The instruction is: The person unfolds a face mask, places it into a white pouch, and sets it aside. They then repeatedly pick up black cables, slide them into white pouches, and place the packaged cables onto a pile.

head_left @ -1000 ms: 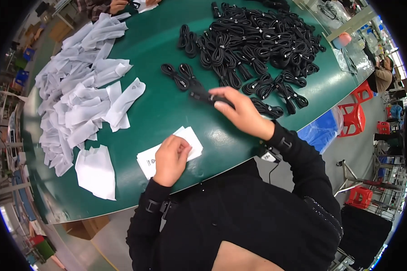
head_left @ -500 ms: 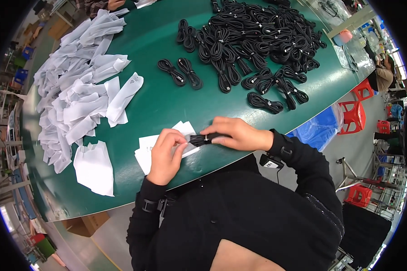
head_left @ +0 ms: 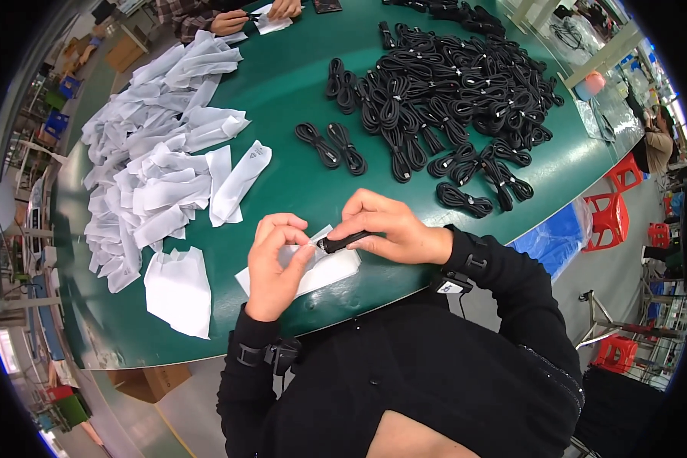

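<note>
My right hand [head_left: 395, 229] grips a coiled black cable [head_left: 346, 243] between thumb and fingers, its near end pointing left. Opposite it, my left hand [head_left: 275, 263] pinches the edge of a thin white bag, thumb and forefinger right at the cable's left end. Whether that end is inside the bag cannot be made out. Beneath both hands lie flat white bags [head_left: 334, 273] on the green table [head_left: 282, 206]. Two tied cable coils, a left one [head_left: 317, 145] and a right one [head_left: 347, 149], rest beyond my hands.
A large heap of black cable coils [head_left: 466, 84] covers the far right of the table. White wrapped packets [head_left: 156, 172] are piled at the left, with a flat white sheet stack [head_left: 178, 294] nearer me. A co-worker's hand [head_left: 229, 23] holds something dark at the far edge.
The whole view has shifted, so the table's contents appear lower and further right. My hands stay close together around the cable's left end. More of the co-worker's hands now shows.
</note>
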A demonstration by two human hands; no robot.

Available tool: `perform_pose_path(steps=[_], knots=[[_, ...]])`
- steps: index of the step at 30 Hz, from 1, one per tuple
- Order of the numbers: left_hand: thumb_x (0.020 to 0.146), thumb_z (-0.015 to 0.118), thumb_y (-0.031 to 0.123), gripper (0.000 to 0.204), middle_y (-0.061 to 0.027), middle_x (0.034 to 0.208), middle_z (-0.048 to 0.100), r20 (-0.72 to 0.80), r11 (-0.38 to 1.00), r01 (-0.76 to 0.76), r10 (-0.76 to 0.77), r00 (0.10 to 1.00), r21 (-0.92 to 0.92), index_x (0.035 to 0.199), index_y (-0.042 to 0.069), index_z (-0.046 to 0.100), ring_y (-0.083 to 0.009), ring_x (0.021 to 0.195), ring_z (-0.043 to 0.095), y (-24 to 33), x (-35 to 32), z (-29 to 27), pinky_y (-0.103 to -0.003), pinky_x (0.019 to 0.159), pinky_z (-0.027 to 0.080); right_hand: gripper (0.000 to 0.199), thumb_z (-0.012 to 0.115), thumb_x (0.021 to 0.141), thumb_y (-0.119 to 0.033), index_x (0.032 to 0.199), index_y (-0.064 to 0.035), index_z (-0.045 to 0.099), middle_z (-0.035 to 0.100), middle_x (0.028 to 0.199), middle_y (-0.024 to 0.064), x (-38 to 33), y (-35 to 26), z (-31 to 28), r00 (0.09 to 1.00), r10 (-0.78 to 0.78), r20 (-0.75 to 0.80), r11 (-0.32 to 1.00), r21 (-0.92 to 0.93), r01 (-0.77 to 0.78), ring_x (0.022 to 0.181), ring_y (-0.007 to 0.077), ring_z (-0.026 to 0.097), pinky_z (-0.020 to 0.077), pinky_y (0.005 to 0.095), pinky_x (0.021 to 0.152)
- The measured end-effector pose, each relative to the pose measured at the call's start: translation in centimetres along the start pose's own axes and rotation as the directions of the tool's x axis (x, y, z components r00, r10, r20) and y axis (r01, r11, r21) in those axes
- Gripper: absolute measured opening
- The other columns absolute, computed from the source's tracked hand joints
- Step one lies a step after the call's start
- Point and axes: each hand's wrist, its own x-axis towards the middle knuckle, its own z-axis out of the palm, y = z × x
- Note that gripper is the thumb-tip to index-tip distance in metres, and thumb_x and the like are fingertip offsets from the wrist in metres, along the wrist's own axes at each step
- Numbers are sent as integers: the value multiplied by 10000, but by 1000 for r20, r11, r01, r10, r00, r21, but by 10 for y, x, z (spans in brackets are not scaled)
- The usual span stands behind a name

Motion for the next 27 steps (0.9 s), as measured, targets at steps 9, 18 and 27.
perform_pose_path(steps=[9,18,27], knots=[[819,697,39,116,-95,1091,584,-122,992,46,-60,991,-114,866,28,591,-219,1025,558,-15,4,-18,-326,924,426,317,727,786,51,1077,-77,725,560,940,63,19,2,-3,995,-73,63,967,-239,86,828,198,599,508,292,695],[880,654,64,70,-92,1141,587,-18,975,49,-54,998,-216,897,35,591,-213,1084,554,-2,14,-21,-325,948,421,372,739,795,23,1136,-83,636,550,1011,84,31,-3,20,968,241,-75,970,39,-238,820,204,613,517,274,681],[1018,512,96,239,-123,1268,570,-222,411,-41,-402,888,-911,1192,-66,530,-241,1225,527,-31,57,-100,-432,1019,451,313,722,851,-189,1119,-63,621,533,1217,158,49,72,-12,999,41,-7,715,-698,-35,1059,316,561,491,403,853]])
